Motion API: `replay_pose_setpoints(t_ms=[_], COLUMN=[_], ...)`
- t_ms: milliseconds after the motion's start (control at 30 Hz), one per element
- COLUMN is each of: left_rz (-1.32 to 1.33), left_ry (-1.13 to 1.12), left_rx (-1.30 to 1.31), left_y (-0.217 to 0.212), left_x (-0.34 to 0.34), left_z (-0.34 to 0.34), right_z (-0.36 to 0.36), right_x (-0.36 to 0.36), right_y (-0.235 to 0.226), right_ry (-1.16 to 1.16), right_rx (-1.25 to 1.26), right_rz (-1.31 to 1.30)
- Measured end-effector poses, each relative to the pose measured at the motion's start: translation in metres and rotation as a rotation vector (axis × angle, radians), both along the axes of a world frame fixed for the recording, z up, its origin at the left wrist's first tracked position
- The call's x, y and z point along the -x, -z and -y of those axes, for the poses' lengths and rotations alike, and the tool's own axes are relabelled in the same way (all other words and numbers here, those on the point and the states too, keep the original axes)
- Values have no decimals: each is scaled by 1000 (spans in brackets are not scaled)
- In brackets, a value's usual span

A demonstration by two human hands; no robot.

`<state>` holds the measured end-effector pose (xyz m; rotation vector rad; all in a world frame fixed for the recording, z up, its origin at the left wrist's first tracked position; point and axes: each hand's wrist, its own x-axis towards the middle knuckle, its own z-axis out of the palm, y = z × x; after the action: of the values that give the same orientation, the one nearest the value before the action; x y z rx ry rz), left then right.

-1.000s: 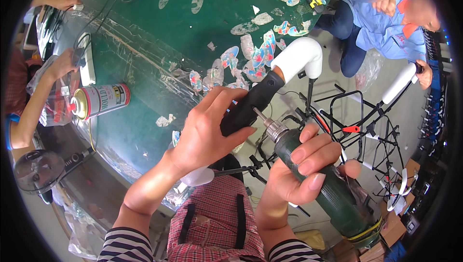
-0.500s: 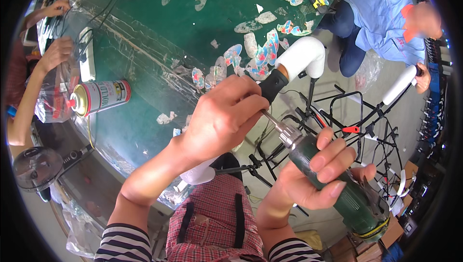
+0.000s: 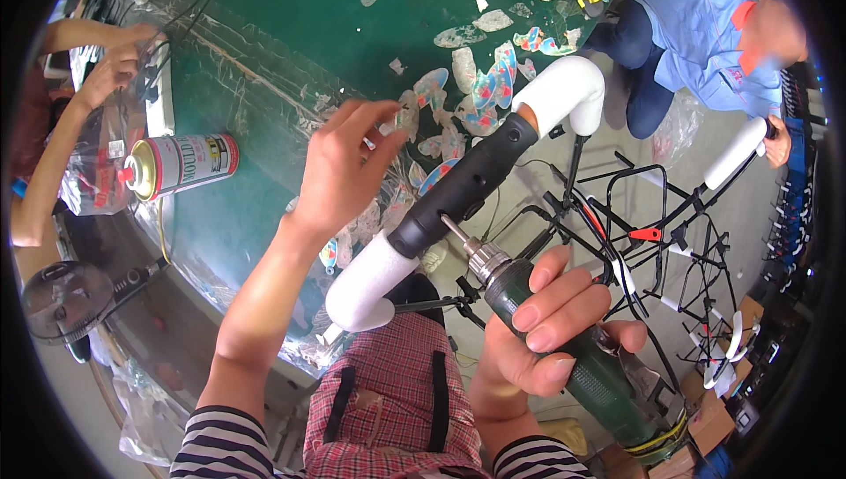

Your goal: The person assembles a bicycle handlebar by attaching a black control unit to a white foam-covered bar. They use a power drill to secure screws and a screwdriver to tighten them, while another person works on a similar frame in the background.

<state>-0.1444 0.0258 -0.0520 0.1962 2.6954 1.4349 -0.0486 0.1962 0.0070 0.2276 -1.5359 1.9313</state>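
A black plastic handle piece (image 3: pixel 467 184) runs slantwise before me, with white foam grips (image 3: pixel 363 289) on the bent bar at both ends. My right hand (image 3: pixel 555 329) is wrapped round a green electric screwdriver (image 3: pixel 582 382). Its bit (image 3: pixel 456 230) meets the lower part of the black piece. My left hand (image 3: pixel 344 162) is raised to the left of the handle, touching neither it nor the tool. Its fingers are bent, with a gap between thumb and forefinger, and nothing shows between them.
On the green table (image 3: pixel 264 56) lie several film scraps (image 3: pixel 432 87) and a spray can (image 3: pixel 185 166). A small fan (image 3: pixel 66 298) stands at left. Black tubular frames (image 3: pixel 652 223) fill the floor at right. One person (image 3: pixel 705 47) crouches there; another person's hands (image 3: pixel 115 74) work at far left.
My left hand has come off the black piece and drawn up and left, uncovering it. The screwdriver and my right hand have shifted left and slightly down, its bit still at the handle.
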Motion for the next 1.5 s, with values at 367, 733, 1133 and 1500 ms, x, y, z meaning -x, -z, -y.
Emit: replay_pose_setpoints(t_ms=[367, 733, 1133, 1500], left_rz=[546, 612, -491, 244], left_ry=[311, 265, 402, 146], left_rx=[-214, -271, 70, -231], left_y=[-50, -49, -50, -28], left_x=[-41, -42, -32, -6], left_z=[0, -3, -13, -18], right_z=[12, 8, -3, -29], right_x=[3, 0, -9, -8], right_y=[0, 0, -7, 19], right_ry=[83, 192, 132, 241], right_rx=[71, 133, 268, 238], right_rz=[-22, 24, -80, -46])
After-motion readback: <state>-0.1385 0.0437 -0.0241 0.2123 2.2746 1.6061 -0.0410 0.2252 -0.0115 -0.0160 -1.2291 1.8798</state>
